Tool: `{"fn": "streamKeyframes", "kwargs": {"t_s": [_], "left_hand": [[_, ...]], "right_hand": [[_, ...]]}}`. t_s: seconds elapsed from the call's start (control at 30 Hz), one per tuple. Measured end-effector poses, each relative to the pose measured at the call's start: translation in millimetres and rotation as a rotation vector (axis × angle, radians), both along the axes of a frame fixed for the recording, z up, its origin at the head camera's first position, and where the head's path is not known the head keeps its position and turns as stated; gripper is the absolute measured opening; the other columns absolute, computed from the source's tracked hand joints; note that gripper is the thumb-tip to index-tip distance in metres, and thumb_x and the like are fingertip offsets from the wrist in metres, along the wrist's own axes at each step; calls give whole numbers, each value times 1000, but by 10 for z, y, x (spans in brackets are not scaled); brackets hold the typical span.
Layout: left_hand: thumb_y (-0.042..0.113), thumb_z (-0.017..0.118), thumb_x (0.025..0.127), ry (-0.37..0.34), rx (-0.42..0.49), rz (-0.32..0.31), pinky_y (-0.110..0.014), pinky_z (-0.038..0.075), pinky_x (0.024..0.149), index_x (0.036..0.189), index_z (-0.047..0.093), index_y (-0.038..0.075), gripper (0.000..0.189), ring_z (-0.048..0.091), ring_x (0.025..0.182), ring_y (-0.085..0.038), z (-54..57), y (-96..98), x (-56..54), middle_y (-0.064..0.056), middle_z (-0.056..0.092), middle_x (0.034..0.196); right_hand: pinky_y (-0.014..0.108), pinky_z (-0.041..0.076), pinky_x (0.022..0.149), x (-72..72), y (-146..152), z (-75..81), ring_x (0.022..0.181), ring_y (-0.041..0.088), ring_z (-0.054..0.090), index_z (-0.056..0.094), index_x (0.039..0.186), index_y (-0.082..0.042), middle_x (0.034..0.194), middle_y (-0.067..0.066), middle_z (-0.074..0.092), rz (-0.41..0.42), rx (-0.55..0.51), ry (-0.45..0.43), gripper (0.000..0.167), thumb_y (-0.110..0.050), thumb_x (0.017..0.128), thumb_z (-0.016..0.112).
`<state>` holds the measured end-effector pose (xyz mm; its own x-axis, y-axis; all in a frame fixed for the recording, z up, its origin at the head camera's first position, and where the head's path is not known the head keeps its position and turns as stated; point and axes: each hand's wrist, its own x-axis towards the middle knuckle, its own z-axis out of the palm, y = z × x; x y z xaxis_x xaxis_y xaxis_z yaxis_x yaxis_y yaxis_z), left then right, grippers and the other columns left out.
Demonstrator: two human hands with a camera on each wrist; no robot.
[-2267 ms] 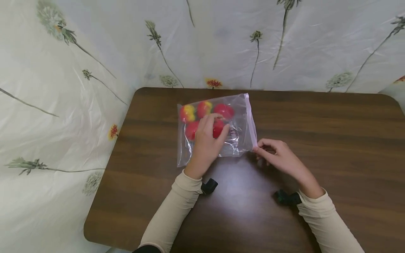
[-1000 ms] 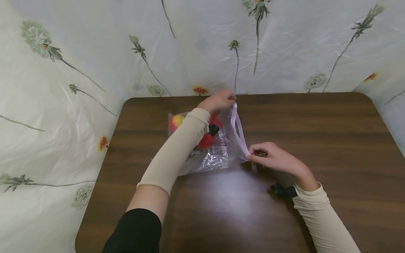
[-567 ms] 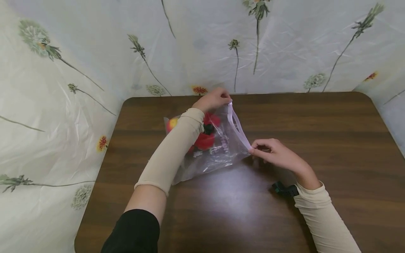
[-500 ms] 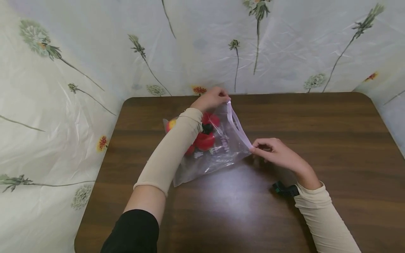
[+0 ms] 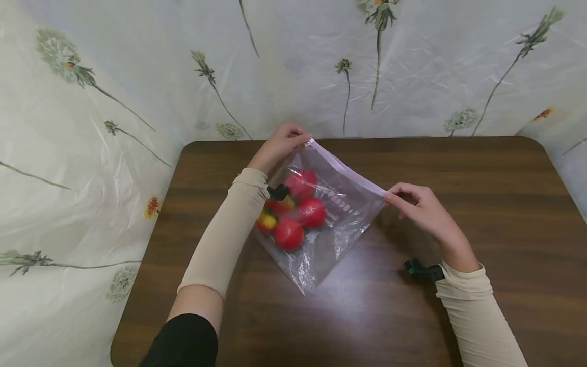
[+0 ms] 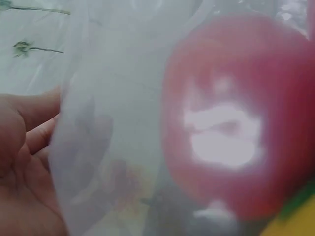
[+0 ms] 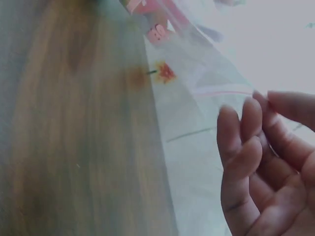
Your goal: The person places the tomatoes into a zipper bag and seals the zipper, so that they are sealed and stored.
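A clear zip bag (image 5: 339, 239) with a pale purple top strip hangs tilted between my hands, its lower corner pointing toward me. Inside it several round red fruits (image 5: 289, 233), some with yellow patches, have gathered on the left side. My left hand (image 5: 279, 145) pinches the strip's far left corner. At the strip's other end, my right hand (image 5: 422, 209) pinches the corner between thumb and fingers. Up close in the left wrist view, a shiny red fruit (image 6: 231, 182) shows through the plastic beside the left hand (image 6: 29, 162). The right wrist view shows the right hand's (image 7: 266, 167) curled fingers.
A dark brown wooden table (image 5: 495, 204) with rounded corners lies under the bag. Its far edge meets a pale curtain (image 5: 293, 76) printed with dandelions and flowers, which also covers the left side. A dark wrist camera (image 5: 422, 270) juts from the right cuff.
The left hand went from over the fruits to the strip's far corner. Both hands then drew the strip taut and lifted the bag; the gap in its mouth narrowed and the fruits slid together.
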<state>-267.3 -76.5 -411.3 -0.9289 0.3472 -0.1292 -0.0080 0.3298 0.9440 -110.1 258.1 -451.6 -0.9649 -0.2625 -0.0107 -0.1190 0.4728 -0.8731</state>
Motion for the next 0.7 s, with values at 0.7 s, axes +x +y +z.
{"fn": "streamKeyframes", "kwargs": {"t_s": [0.7], "left_hand": [[13,72,96,96,393,452,-27,56,82,96,72,0,13,66,75,-6,-354,-410,940,9,73,78]], "right_hand": [[22,46,57,-246,-62,137,69,5,56,68,108,4,81,-17,66,-336,-165,84,31,-26,102,64]]}}
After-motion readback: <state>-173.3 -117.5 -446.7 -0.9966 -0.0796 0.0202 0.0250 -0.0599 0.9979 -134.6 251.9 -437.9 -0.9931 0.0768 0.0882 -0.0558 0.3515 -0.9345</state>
